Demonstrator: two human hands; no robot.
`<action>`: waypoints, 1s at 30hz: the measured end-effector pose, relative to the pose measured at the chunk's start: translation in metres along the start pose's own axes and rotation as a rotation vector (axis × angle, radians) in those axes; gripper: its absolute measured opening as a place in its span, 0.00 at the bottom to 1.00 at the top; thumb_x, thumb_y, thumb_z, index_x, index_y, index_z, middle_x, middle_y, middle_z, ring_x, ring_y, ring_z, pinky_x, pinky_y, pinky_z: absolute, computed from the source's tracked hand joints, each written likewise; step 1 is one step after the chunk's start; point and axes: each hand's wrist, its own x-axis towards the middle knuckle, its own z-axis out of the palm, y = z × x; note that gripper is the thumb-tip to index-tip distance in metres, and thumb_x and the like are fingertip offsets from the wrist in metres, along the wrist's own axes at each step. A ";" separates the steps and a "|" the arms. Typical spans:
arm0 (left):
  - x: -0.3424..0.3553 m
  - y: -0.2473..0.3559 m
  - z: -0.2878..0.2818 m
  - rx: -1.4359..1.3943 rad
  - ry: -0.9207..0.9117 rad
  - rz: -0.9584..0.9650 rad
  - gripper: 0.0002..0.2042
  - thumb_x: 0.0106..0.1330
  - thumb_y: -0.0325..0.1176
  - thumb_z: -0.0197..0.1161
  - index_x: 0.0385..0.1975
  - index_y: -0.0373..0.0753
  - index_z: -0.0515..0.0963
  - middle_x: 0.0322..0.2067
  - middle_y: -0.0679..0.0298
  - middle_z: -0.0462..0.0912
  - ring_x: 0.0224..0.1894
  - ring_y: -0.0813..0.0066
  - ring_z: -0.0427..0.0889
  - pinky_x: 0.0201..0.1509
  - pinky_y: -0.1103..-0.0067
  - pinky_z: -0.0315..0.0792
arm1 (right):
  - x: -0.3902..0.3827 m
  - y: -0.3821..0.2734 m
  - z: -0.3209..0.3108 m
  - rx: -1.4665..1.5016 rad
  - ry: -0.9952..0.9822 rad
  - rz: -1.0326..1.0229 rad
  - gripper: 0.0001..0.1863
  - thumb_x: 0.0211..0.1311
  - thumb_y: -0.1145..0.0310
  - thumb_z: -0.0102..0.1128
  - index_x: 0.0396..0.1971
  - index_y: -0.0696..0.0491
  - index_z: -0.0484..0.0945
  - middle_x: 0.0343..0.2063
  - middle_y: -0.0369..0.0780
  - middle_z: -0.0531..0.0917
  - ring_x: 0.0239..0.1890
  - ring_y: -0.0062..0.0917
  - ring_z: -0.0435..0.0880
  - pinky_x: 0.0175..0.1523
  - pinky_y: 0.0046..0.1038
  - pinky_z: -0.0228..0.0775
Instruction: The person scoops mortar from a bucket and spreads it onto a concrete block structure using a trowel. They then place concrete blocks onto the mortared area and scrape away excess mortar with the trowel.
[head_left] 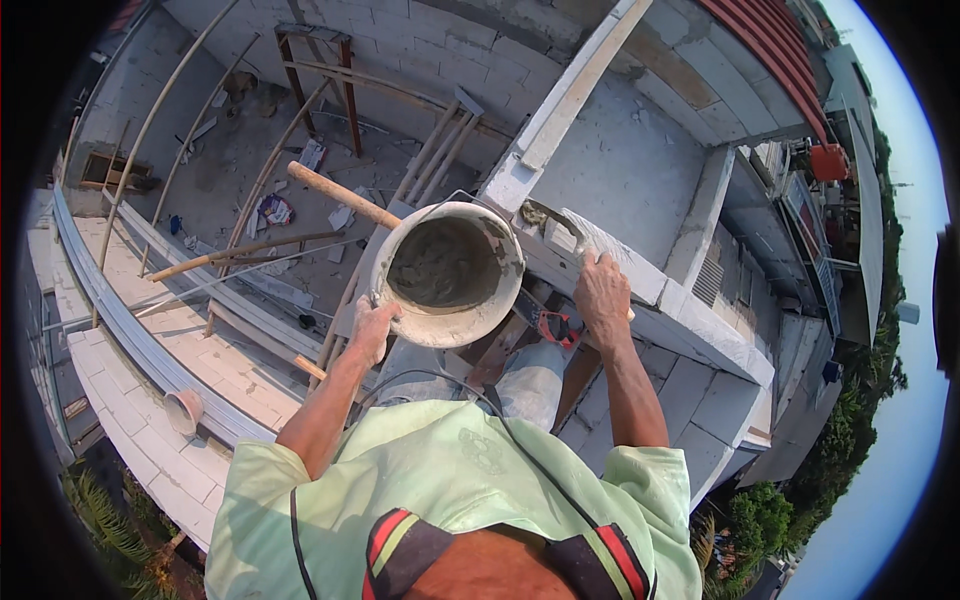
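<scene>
A pale, round bucket is in front of my body, with wet grey mortar inside and a thin wire handle at its far rim. My left hand is closed on the bucket's near left rim. To the right of the bucket, my right hand wraps round the handle of a trowel, whose pale, mortar-smeared blade points away from me, over the block wall. Beside the blade, a dab of mortar sits on the wall top. My fingers hide most of the trowel's handle.
Below, wooden poles rise past a littered concrete floor. Long metal channels lie along the left wall, near a small bucket. A red corrugated roof is at the far right. A dark cable crosses my lap.
</scene>
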 end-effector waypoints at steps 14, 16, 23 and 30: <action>-0.001 0.006 0.013 -0.025 0.066 -0.016 0.29 0.47 0.23 0.64 0.52 0.26 0.63 0.45 0.50 0.74 0.48 0.62 0.76 0.55 0.71 0.73 | -0.024 0.010 -0.022 0.264 -0.068 0.146 0.22 0.57 0.65 0.64 0.51 0.57 0.76 0.41 0.50 0.81 0.45 0.45 0.83 0.47 0.42 0.77; -0.006 0.009 0.015 -0.001 0.074 -0.003 0.29 0.47 0.25 0.64 0.51 0.26 0.63 0.45 0.49 0.74 0.47 0.61 0.77 0.52 0.71 0.74 | -0.038 0.014 -0.034 0.443 0.047 0.114 0.24 0.55 0.64 0.66 0.51 0.58 0.76 0.39 0.51 0.82 0.43 0.45 0.84 0.45 0.41 0.76; -0.005 0.009 0.028 0.189 0.085 0.039 0.28 0.51 0.28 0.63 0.54 0.27 0.66 0.47 0.49 0.75 0.49 0.63 0.78 0.54 0.74 0.73 | -0.067 -0.005 -0.081 0.619 -0.220 0.002 0.22 0.54 0.63 0.69 0.47 0.58 0.77 0.37 0.49 0.83 0.40 0.44 0.85 0.46 0.41 0.75; -0.063 0.065 0.073 0.230 -0.103 0.326 0.42 0.54 0.17 0.52 0.75 0.41 0.52 0.65 0.54 0.69 0.63 0.67 0.71 0.67 0.77 0.63 | -0.033 -0.082 -0.010 0.054 -0.051 -0.156 0.11 0.55 0.68 0.65 0.34 0.57 0.77 0.32 0.44 0.82 0.36 0.34 0.86 0.35 0.34 0.78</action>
